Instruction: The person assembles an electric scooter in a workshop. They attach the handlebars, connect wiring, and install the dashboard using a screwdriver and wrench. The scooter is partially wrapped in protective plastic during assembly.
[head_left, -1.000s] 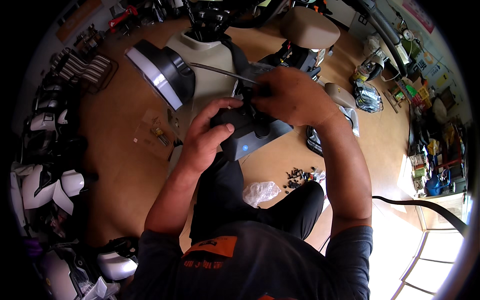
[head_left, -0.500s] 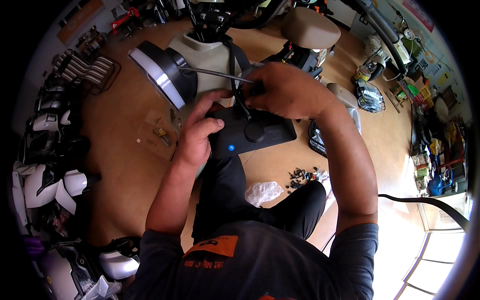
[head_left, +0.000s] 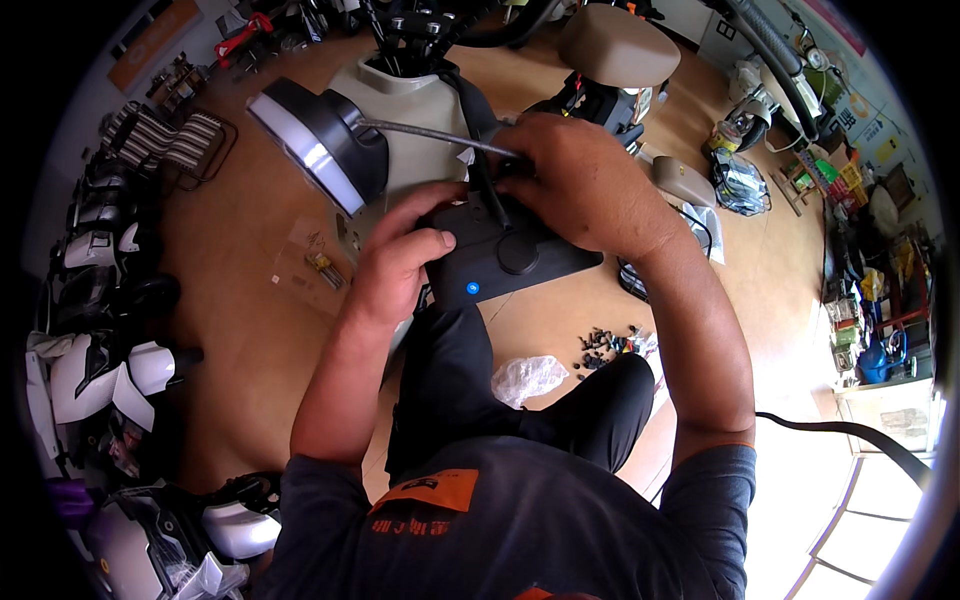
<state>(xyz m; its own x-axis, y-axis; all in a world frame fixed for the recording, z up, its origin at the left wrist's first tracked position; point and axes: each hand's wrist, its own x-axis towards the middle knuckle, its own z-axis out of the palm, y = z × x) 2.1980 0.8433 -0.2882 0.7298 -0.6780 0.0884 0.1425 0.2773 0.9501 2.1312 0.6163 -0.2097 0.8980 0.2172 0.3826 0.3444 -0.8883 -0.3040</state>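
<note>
Loose white body panels [head_left: 150, 369] suggest a vehicle workshop.

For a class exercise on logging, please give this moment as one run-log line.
left hand: grips black panel | right hand: holds thin metal rod | floor: crumpled plastic, small black parts

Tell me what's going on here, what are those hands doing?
A person is working with both bare hands. The left hand holds a flat black part above their lap. The right hand grips a thin metal rod, close to that part's black cable. Below, on the floor, are a clear plastic bag and a scatter of small black pieces.
</note>
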